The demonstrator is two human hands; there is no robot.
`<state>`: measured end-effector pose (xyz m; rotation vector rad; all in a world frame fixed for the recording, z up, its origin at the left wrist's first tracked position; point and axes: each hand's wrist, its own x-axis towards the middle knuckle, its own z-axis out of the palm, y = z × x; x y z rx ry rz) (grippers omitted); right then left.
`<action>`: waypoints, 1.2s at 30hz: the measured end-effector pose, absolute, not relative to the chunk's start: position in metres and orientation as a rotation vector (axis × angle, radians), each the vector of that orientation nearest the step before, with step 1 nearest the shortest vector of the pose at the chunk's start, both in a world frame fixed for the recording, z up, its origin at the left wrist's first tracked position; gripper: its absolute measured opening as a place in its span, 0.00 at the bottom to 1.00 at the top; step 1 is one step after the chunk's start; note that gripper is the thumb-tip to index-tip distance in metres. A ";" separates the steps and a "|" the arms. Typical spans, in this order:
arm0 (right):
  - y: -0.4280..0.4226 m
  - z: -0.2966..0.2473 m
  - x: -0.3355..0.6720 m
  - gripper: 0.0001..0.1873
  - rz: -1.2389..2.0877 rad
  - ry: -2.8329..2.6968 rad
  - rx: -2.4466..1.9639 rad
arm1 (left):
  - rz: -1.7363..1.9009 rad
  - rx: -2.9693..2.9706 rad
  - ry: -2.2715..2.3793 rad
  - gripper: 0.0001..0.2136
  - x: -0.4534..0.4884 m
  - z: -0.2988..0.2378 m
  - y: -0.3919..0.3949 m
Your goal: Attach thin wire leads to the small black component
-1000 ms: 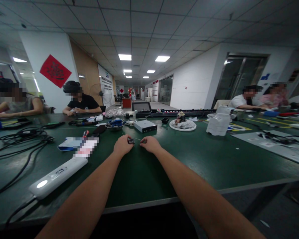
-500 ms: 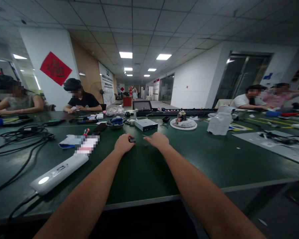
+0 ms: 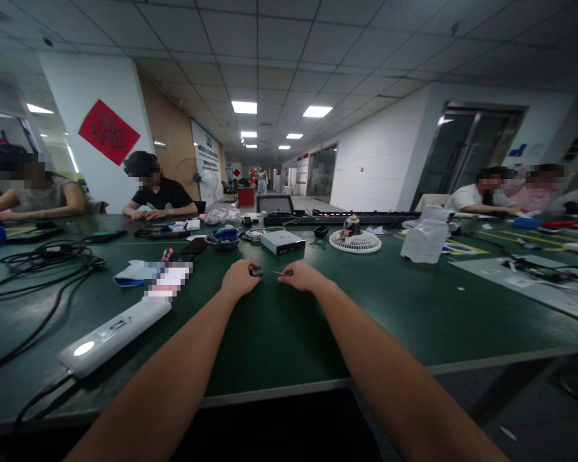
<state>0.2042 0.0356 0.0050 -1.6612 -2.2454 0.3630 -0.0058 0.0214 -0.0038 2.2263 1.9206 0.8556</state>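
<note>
My left hand (image 3: 239,278) is closed around a small dark object (image 3: 255,272) whose kind I cannot make out. Facing it across a small gap, my right hand (image 3: 302,276) pinches a thin metallic rod (image 3: 278,274) that points left toward the dark object. The rod and the dark object are apart. Just beyond both hands lies a silver box-shaped drive (image 3: 282,240) with a black front. Both hands are low over the green table (image 3: 279,346).
A white fan grille (image 3: 355,241) and a white plastic housing (image 3: 422,239) stand to the right. On the left are a white power strip (image 3: 115,337), black cables (image 3: 43,269) and a bowl of parts (image 3: 223,237). A grey board (image 3: 520,279) lies far right. Other people sit around.
My right hand has turned and its fingers have closed into a pinch on the rod, which is now level. My left hand has barely moved, still holding the dark object.
</note>
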 end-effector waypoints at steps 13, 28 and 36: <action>0.028 0.020 0.207 0.41 0.150 -1.799 -2.027 | 0.863 2.251 1.915 0.15 -0.007 -0.007 0.024; 0.037 0.015 0.220 0.10 0.314 -2.065 -1.837 | 0.852 2.241 1.880 0.15 -0.006 -0.005 0.023; 0.037 0.011 0.212 0.13 0.544 -2.152 -1.775 | 0.855 2.249 1.885 0.14 -0.005 -0.005 0.024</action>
